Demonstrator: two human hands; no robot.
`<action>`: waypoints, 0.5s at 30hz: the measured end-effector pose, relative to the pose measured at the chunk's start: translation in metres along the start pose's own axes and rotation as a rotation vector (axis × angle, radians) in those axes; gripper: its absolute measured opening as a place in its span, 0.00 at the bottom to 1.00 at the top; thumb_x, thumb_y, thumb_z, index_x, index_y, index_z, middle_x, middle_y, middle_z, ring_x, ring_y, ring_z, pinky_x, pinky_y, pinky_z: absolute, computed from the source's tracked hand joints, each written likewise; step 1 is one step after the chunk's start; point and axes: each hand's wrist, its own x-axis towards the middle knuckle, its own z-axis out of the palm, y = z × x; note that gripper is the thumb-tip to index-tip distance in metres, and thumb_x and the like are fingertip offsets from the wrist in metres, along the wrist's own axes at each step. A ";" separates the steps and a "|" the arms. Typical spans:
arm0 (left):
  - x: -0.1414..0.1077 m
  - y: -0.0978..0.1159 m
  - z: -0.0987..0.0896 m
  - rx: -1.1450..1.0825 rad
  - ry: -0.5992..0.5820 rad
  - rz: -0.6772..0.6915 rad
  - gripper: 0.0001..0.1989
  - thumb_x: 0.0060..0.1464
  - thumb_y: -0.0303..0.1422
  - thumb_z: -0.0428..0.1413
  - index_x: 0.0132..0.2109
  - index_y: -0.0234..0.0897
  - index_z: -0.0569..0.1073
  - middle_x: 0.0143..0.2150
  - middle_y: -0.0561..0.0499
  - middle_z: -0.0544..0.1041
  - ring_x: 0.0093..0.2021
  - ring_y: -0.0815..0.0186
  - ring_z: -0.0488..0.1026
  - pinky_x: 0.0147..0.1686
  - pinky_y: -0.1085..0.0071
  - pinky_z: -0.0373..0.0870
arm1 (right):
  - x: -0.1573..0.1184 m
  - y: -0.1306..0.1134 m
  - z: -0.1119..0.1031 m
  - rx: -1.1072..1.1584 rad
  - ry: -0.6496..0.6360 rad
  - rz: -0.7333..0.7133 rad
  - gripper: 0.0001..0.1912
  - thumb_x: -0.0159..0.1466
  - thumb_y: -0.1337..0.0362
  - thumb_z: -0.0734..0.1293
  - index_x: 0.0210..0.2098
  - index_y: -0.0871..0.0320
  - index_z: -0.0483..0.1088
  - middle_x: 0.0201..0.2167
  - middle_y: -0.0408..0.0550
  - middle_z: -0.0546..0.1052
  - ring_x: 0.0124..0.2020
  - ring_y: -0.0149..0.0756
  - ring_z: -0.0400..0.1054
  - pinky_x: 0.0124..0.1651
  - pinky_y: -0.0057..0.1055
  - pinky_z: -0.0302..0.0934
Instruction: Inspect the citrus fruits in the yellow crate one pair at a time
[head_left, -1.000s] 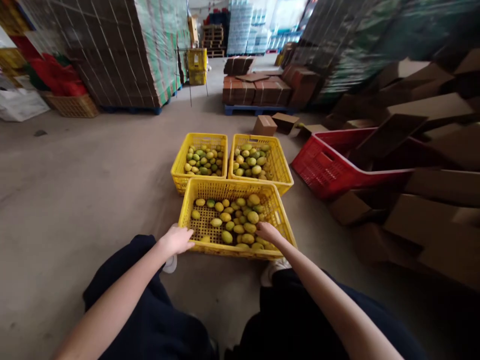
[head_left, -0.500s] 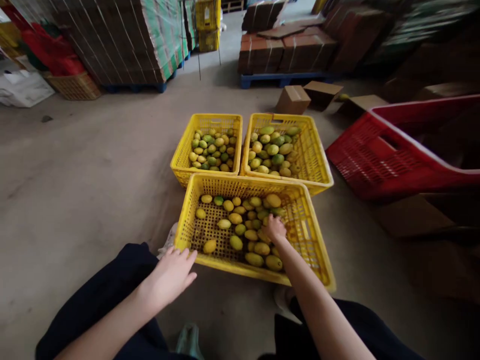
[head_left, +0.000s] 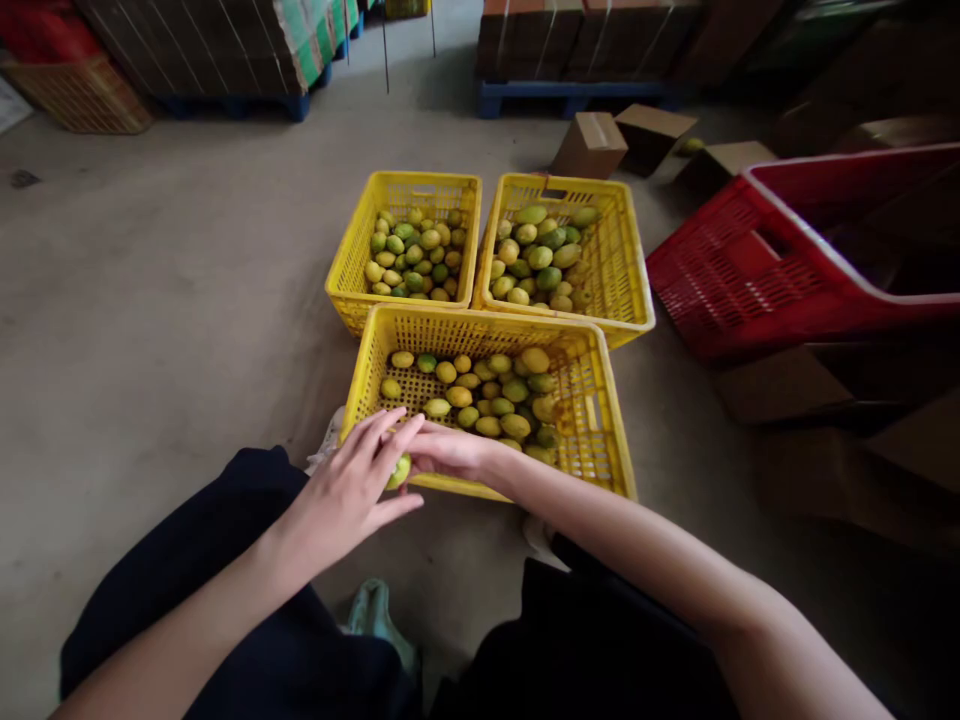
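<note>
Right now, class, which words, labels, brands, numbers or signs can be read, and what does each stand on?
None can be read.
Held fruit, front yellow crate, red crate: no legible writing.
Strapped cartons at the back: too blurred to tell.

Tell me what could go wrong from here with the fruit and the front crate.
The fruit between the left hand and right hand could slip; it shows near the front crate's near edge, so it might drop to the floor.

A shoe shows by that crate's near left corner and might bump it.

The loose fruits at its left side have gaps around them, so a jolt could set them rolling.
</note>
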 end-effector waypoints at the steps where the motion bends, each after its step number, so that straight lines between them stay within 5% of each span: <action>1: 0.001 0.003 -0.004 -0.051 0.048 -0.018 0.30 0.57 0.41 0.54 0.65 0.45 0.58 0.62 0.44 0.66 0.62 0.55 0.62 0.62 0.55 0.58 | -0.003 -0.003 0.011 -0.016 -0.017 -0.035 0.10 0.61 0.61 0.68 0.41 0.58 0.72 0.32 0.41 0.78 0.38 0.33 0.74 0.39 0.27 0.68; 4: 0.003 0.009 -0.016 -0.275 0.179 -0.166 0.26 0.53 0.40 0.58 0.58 0.43 0.67 0.55 0.45 0.73 0.56 0.55 0.69 0.60 0.57 0.62 | -0.012 -0.014 0.017 -0.058 -0.112 -0.045 0.17 0.64 0.51 0.62 0.39 0.58 0.73 0.33 0.43 0.79 0.42 0.36 0.73 0.44 0.32 0.67; 7: 0.006 0.008 -0.027 -0.723 0.243 -0.423 0.20 0.48 0.42 0.61 0.48 0.39 0.73 0.48 0.46 0.76 0.49 0.56 0.73 0.52 0.61 0.70 | -0.019 -0.026 -0.012 -0.246 -0.087 0.071 0.23 0.63 0.47 0.61 0.38 0.62 0.73 0.36 0.48 0.79 0.39 0.37 0.74 0.47 0.35 0.67; 11: 0.012 0.001 -0.040 -1.434 0.308 -0.828 0.14 0.53 0.41 0.56 0.39 0.34 0.73 0.41 0.45 0.76 0.38 0.60 0.76 0.35 0.66 0.77 | -0.024 -0.020 -0.091 -0.476 0.432 0.019 0.04 0.58 0.64 0.69 0.31 0.58 0.71 0.30 0.45 0.78 0.36 0.36 0.72 0.42 0.33 0.68; 15: 0.017 -0.004 -0.046 -1.642 0.498 -1.087 0.09 0.54 0.34 0.55 0.38 0.32 0.73 0.39 0.44 0.76 0.37 0.62 0.77 0.33 0.67 0.78 | -0.038 0.026 -0.170 -0.501 0.962 0.093 0.14 0.52 0.78 0.68 0.20 0.53 0.63 0.22 0.46 0.71 0.41 0.40 0.72 0.42 0.31 0.68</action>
